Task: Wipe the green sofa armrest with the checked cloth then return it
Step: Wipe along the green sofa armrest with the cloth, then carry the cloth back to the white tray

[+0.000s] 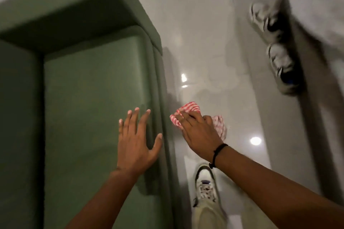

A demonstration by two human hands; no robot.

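Observation:
The green sofa armrest [93,98] runs up the left half of the head view, its rounded outer edge facing the floor. My left hand [137,139] rests flat on top of it near that edge, fingers spread, holding nothing. My right hand [197,132] is just beyond the armrest's outer side, over the floor, closed on the bunched red-and-white checked cloth [189,108]. Part of the cloth sticks out past my fingertips and another part hangs behind my palm.
A glossy pale tiled floor [204,42] lies to the right of the sofa. My own shoe [205,182] stands on it below my right wrist. A pair of white and dark sneakers [275,46] sits by the wall at upper right.

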